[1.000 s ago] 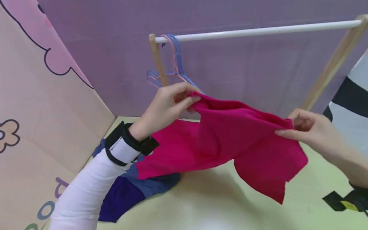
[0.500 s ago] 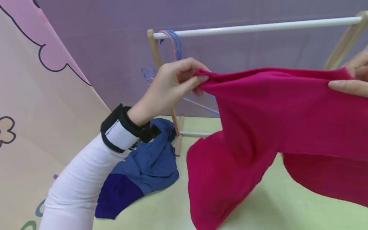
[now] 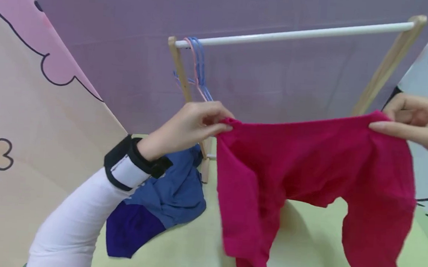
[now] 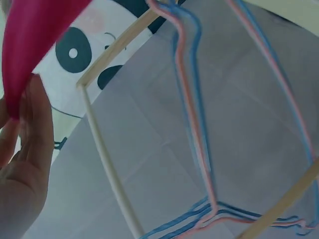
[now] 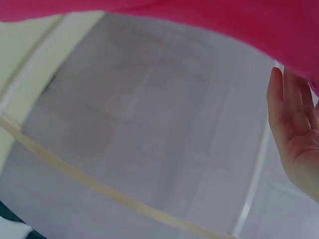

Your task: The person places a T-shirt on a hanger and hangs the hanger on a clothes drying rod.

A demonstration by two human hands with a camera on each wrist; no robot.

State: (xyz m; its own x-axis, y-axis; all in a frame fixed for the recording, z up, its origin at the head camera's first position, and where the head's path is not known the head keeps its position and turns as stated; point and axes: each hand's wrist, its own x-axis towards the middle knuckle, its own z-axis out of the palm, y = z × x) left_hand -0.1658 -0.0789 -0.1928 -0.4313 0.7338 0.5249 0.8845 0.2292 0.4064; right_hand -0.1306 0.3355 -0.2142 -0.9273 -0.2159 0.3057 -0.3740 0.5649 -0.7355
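In the head view, magenta pants (image 3: 320, 157) hang spread by the top edge between both hands, the two legs dangling apart. My left hand (image 3: 188, 125) pinches the left end of that edge between thumb and fingers, just in front of the hangers. The right hand (image 3: 420, 121) pinches the other end, a little higher. In the left wrist view, the left hand (image 4: 27, 149) holds a narrow fold of the magenta cloth (image 4: 35, 40). The right wrist view shows the right hand (image 5: 299, 129) at the cloth's edge (image 5: 209, 20); its thumb is mostly out of frame.
Behind the cloth stands a rack with a white rail (image 3: 295, 35) and wooden posts. Blue and pink hangers (image 3: 200, 66) are bunched at its left end. On the floor at left lie blue clothing (image 3: 173, 188) and a dark purple piece (image 3: 133, 227). Patterned panels (image 3: 51, 118) flank the area.
The right hand went right and up, then came back slightly lower. Both hands kept hold of the cloth, whose top edge is now stretched straighter and whose legs hang down separately.
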